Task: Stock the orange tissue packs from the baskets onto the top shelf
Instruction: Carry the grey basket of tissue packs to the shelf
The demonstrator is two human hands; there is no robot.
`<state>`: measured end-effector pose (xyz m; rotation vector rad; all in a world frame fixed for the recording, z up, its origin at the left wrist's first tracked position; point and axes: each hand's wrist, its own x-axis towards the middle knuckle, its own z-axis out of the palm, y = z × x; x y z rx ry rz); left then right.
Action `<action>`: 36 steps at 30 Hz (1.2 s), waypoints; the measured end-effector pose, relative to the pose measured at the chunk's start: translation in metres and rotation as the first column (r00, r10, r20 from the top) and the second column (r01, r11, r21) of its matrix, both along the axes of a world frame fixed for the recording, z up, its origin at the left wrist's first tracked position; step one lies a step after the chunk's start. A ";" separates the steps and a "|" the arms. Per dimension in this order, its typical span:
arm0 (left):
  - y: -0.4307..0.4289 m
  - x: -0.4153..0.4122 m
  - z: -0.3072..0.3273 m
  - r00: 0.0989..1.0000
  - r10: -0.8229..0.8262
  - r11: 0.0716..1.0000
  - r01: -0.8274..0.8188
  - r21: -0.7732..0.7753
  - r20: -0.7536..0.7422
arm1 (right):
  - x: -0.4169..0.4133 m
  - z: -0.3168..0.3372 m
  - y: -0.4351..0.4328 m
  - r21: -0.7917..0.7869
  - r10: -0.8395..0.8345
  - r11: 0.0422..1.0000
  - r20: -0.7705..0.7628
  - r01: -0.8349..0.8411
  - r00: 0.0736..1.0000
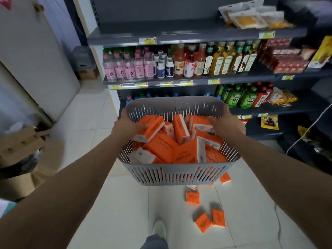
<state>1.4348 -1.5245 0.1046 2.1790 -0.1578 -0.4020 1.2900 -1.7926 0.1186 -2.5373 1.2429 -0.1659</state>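
Note:
A grey slotted plastic basket (179,174) is held in the air in front of the shelving, filled with several orange tissue packs (167,150). My left hand (126,124) grips its left rim, the thumb lying on one pack. My right hand (226,121) grips the right rim. Several more orange tissue packs (203,222) lie scattered on the floor below the basket. The top shelf (179,34) is dark grey and bare across its left and middle, with yellow snack bags (251,17) at its right end.
Lower shelves hold pink bottles (125,66), juice bottles (224,59), red boxes (285,57) and green tea bottles (239,96). Cardboard boxes (19,146) stand at the left. A white cable (305,131) hangs at the right. My shoe (159,229) is on the white tiled floor.

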 end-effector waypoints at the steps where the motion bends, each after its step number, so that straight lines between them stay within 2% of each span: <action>1: -0.008 0.016 -0.002 1.000 -0.002 1.000 0.002 0.004 -0.004 | 0.015 -0.002 -0.009 0.006 -0.001 1.000 0.006 0.001 1.000; 6: -0.051 0.077 -0.004 1.000 0.001 0.996 -0.001 0.084 0.003 | 0.079 -0.010 -0.050 0.019 -0.034 0.999 0.007 0.033 0.999; 11: -0.092 0.125 -0.017 1.000 0.009 0.996 -0.007 0.091 -0.024 | 0.128 -0.023 -0.091 0.036 -0.037 0.999 0.020 0.036 0.999; 19: -0.154 0.182 -0.046 0.992 0.092 0.991 -0.083 0.100 -0.090 | 0.198 -0.047 -0.155 0.082 0.020 0.997 -0.071 -0.015 0.997; 30: -0.204 0.237 -0.086 0.969 0.134 0.981 -0.100 0.169 -0.206 | 0.261 -0.086 -0.206 0.138 0.053 0.990 -0.091 -0.040 0.994; 36: -0.217 0.251 -0.101 0.964 0.154 0.965 -0.100 0.242 -0.217 | 0.279 -0.107 -0.217 0.177 0.084 0.982 -0.113 -0.063 0.990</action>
